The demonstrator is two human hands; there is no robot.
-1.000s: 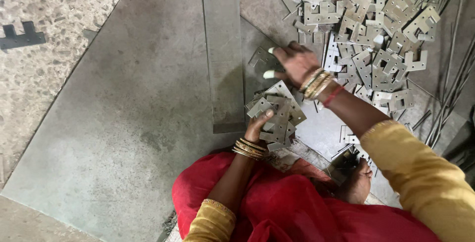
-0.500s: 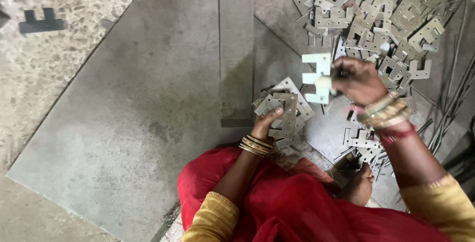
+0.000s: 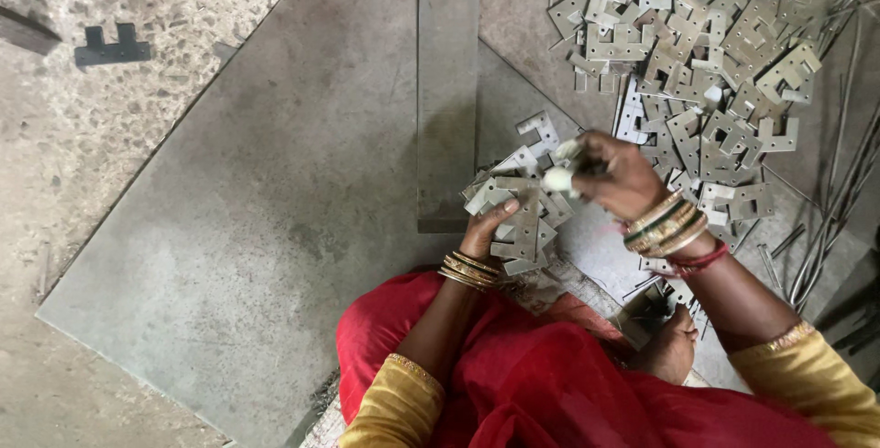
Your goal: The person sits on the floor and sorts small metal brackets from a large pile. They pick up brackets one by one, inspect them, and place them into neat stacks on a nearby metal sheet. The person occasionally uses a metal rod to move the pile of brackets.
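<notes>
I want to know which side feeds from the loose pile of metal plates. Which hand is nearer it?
Right. The right hand hangs at the edge of the pile of metal plates; the left hand holds a bundle of plates farther away.

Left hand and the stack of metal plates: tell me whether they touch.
Touching. The head view shows the left hand gripping the stack of metal plates from below, its thumb pressed on the front plate with no gap. The right hand meets the stack's top.
</notes>
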